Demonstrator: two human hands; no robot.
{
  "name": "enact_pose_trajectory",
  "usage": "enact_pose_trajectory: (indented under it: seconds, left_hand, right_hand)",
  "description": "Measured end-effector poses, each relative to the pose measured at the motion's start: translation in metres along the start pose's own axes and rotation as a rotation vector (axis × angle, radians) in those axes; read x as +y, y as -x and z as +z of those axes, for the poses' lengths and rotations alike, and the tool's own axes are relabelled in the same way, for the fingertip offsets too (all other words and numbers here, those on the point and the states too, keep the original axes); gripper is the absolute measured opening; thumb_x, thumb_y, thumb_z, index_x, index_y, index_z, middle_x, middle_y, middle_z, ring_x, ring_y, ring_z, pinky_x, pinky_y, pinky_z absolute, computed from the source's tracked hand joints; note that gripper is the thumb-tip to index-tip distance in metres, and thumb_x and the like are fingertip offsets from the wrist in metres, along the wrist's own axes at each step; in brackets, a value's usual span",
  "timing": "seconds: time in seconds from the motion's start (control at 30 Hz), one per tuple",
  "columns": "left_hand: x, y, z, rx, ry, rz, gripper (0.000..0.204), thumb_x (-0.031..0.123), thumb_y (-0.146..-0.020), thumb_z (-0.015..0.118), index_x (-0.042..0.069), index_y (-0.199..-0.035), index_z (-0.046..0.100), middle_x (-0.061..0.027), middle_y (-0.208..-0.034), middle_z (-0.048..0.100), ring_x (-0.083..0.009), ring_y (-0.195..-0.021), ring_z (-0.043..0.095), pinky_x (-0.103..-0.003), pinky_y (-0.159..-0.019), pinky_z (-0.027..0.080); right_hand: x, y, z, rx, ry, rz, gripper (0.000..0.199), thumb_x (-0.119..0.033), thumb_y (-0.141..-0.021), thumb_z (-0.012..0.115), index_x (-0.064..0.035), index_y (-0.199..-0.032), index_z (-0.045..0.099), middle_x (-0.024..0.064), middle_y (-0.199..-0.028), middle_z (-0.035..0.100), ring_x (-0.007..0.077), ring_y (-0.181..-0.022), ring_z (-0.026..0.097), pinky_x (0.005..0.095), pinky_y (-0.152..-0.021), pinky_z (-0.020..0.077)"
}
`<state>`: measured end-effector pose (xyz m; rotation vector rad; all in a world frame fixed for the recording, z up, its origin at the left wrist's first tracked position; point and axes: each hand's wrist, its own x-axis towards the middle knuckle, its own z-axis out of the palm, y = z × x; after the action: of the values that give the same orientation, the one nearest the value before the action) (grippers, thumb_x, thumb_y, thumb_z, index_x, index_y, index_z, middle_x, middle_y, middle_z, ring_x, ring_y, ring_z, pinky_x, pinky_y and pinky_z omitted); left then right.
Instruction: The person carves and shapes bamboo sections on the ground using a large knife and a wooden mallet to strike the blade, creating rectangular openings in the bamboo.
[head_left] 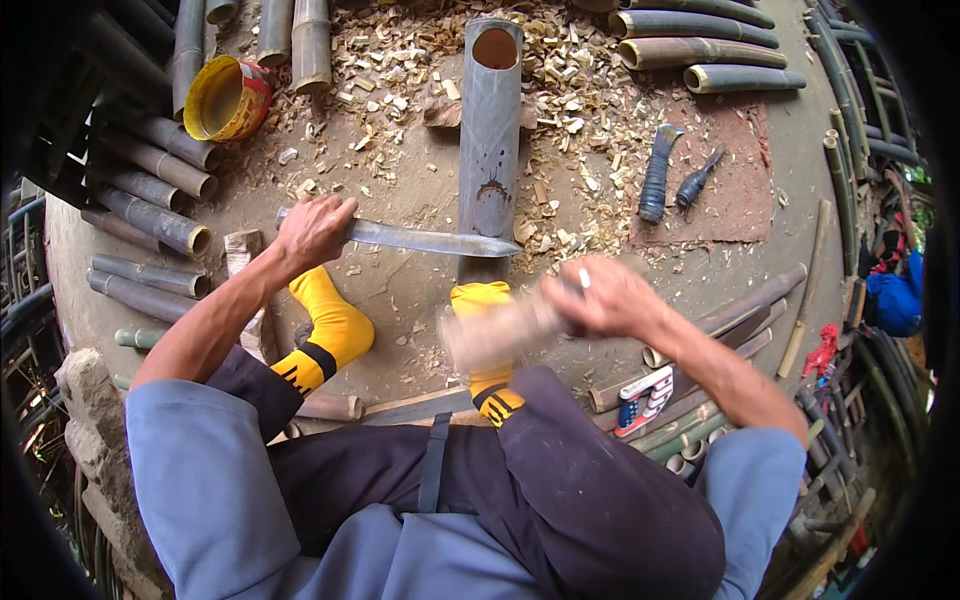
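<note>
My left hand [312,234] is closed round the handle of a long-bladed knife [425,238], whose blade points right and crosses over a thick bamboo tube [487,150]. A dark-rimmed notch shows in the tube's wall just beyond the blade, and a round opening is at its far end. My right hand [600,298] grips a wooden mallet [505,328], blurred by motion, with its head above my right foot. That foot, in a yellow sock [482,298], is at the tube's near end. Whether the blade touches the tube I cannot tell.
Wood chips [385,80] litter the ground around the tube. A short blade with a wrapped handle [655,175] and a small dark-handled tool [699,178] lie on a reddish mat. Cut bamboo pieces line both sides. A yellow-red tin [228,100] stands far left.
</note>
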<state>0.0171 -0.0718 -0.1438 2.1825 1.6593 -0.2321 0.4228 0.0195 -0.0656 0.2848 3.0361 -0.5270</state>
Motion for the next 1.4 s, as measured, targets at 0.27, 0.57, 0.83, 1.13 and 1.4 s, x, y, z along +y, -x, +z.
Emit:
enact_pose_trajectory:
  seconds: [0.27,0.57,0.83,1.13,1.4]
  left_hand:
    - [-0.003,-0.011,-0.002,0.086,-0.045,0.054,0.02,0.008,-0.068,0.061,0.007,-0.081,0.047,-0.0096,-0.072,0.056,-0.029,-0.071,0.058,-0.04,-0.066,0.044]
    - [-0.007,-0.02,0.0,0.108,-0.079,0.066,0.012,0.013,-0.076,0.058,0.009,-0.083,0.049,-0.0083,-0.071,0.058,-0.0268,-0.071,0.061,-0.042,-0.064,0.043]
    - [-0.017,-0.022,-0.001,0.121,-0.07,0.058,0.01,0.012,-0.075,0.056,0.009,-0.079,0.048,-0.0081,-0.071,0.058,-0.026,-0.07,0.061,-0.042,-0.063,0.044]
    - [-0.022,-0.052,-0.028,-0.341,0.228,0.081,0.017,0.011,-0.066,0.062,0.005,-0.08,0.057,-0.0097,-0.069,0.059,-0.0227,-0.062,0.06,-0.039,-0.056,0.048]
    - [-0.05,-0.071,-0.082,0.228,0.787,-0.253,0.017,0.009,-0.067,0.062,0.002,-0.081,0.055,0.0004,-0.066,0.052,-0.0106,-0.057,0.05,-0.027,-0.052,0.042]
  right_hand:
    - [-0.033,-0.038,-0.001,0.081,-0.098,-0.449,0.035,-0.024,-0.082,0.053,-0.0146,-0.115,0.052,0.013,-0.083,0.059,0.0255,-0.065,0.059,0.0333,-0.058,0.0495]
    - [-0.052,-0.047,-0.002,0.116,-0.253,-0.391,0.029,-0.012,-0.083,0.051,-0.0115,-0.112,0.053,0.0131,-0.072,0.058,0.028,-0.063,0.061,0.0375,-0.051,0.0507]
    - [-0.053,-0.064,0.003,-0.254,-0.524,0.192,0.047,-0.038,-0.093,0.031,-0.0056,-0.121,0.051,0.0215,-0.107,0.061,0.0262,-0.071,0.062,0.0368,-0.061,0.0523]
    - [-0.015,-0.042,-0.011,-0.09,-0.276,0.44,0.085,-0.045,-0.062,0.079,-0.0019,-0.123,0.039,0.0247,-0.095,0.059,0.0396,-0.085,0.061,0.0427,-0.077,0.0513]
    - [-0.031,0.016,0.005,0.64,-0.843,1.125,0.074,-0.026,-0.067,0.075,-0.0025,-0.125,0.036,0.0221,-0.108,0.059,0.031,-0.097,0.06,0.0397,-0.084,0.0484]
